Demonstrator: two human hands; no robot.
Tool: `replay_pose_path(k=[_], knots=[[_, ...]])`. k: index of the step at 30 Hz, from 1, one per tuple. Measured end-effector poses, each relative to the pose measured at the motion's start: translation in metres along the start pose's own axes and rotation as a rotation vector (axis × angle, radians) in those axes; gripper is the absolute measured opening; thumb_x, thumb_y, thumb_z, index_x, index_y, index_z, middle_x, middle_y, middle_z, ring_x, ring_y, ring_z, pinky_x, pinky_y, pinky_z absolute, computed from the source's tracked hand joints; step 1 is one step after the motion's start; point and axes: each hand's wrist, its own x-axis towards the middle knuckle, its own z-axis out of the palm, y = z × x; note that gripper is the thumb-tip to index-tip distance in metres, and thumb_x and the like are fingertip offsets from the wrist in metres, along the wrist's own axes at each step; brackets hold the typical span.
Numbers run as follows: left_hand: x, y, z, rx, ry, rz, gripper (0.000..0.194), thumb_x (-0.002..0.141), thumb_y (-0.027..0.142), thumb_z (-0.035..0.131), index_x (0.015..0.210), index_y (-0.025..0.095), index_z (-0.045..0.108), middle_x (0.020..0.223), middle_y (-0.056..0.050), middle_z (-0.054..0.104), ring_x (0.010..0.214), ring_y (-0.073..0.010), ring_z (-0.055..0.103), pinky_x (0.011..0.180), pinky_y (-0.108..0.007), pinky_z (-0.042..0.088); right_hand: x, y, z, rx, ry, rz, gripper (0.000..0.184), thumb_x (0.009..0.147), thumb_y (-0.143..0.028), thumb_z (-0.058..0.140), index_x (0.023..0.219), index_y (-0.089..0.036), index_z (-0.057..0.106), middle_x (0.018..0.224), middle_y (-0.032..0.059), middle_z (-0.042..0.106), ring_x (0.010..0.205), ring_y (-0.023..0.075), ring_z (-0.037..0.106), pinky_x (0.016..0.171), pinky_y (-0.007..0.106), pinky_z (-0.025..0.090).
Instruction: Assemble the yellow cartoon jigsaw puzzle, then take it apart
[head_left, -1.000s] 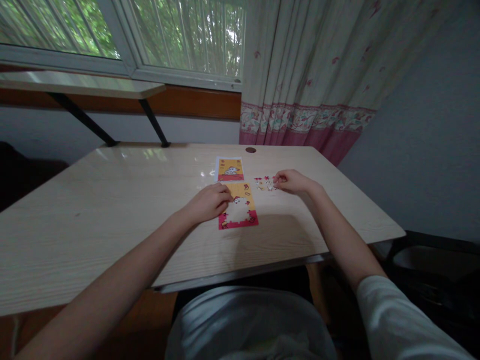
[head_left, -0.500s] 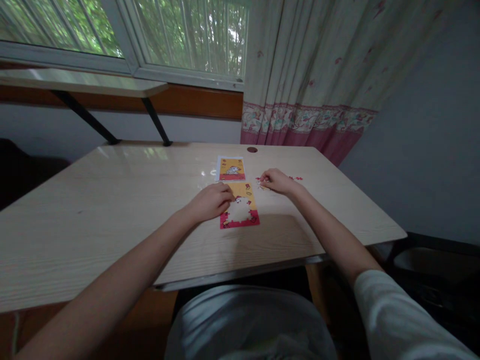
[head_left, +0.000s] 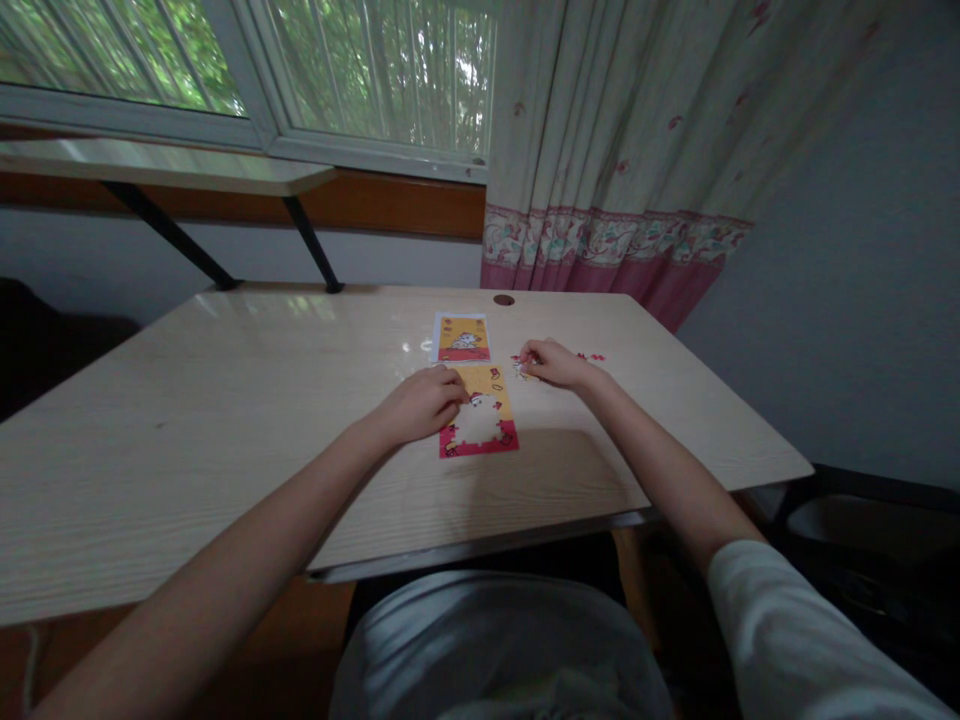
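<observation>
A jigsaw puzzle (head_left: 506, 442) with a yellow top and a red-pink bottom lies on the table, its middle bare with a jagged outline. My left hand (head_left: 429, 402) rests on its left side, fingers loosely bent and lying on the pieces, holding nothing I can see. My right hand (head_left: 551, 362) is to the right, thumb and fingers pinched on a small puzzle piece (head_left: 524, 370), mostly hidden by the fingertips. Other loose pieces lie around and under that hand, with red pieces (head_left: 598, 357) just beyond it. Above the puzzle lies a picture card (head_left: 465, 340) showing a white animal on yellow and red.
The pale wooden table (head_left: 225, 430) has a round cable hole (head_left: 504, 300) near its back edge. A raised shelf (head_left: 165, 165) on black legs stands at the back left. Behind are a window and a floral curtain (head_left: 600, 150); a dark chair (head_left: 862, 540) is at the right.
Almost nothing differs. My right fingers have shifted very slightly among the loose pieces; my left hand stays on the puzzle.
</observation>
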Motion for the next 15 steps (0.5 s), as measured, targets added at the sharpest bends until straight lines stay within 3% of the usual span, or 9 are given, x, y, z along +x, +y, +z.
replay_pose_path(k=[6,10,15], knots=[[0.000,0.001,0.001,-0.061,0.047,-0.036,0.025,0.079,0.012,0.046,0.089,0.015,0.068,0.089,-0.009,0.062,0.088,-0.0217,0.056,0.079,-0.035,0.047,-0.006,-0.011,0.003,0.206,0.070,-0.024,0.017,0.077,-0.029,0.059,0.086,-0.015,0.057,0.076,0.0017,0.059,0.069,0.0119,0.050,0.063,0.023,0.035],[0.001,0.003,0.004,-0.249,0.206,-0.128,0.022,0.079,0.014,0.048,0.088,0.014,0.068,0.088,-0.008,0.063,0.086,-0.0195,0.058,0.079,-0.034,0.047,-0.014,-0.041,0.011,0.420,0.042,-0.063,0.024,0.077,-0.036,0.060,0.089,-0.016,0.059,0.078,0.0014,0.060,0.069,0.0111,0.051,0.062,0.023,0.037],[0.004,0.007,0.005,-0.478,0.301,-0.203,0.021,0.081,0.031,0.055,0.078,0.013,0.067,0.078,-0.006,0.064,0.074,-0.0167,0.058,0.070,-0.030,0.045,-0.019,-0.078,0.021,0.549,0.030,-0.155,0.021,0.074,-0.034,0.064,0.083,-0.015,0.060,0.073,0.0000,0.059,0.064,0.0101,0.053,0.061,0.023,0.040]])
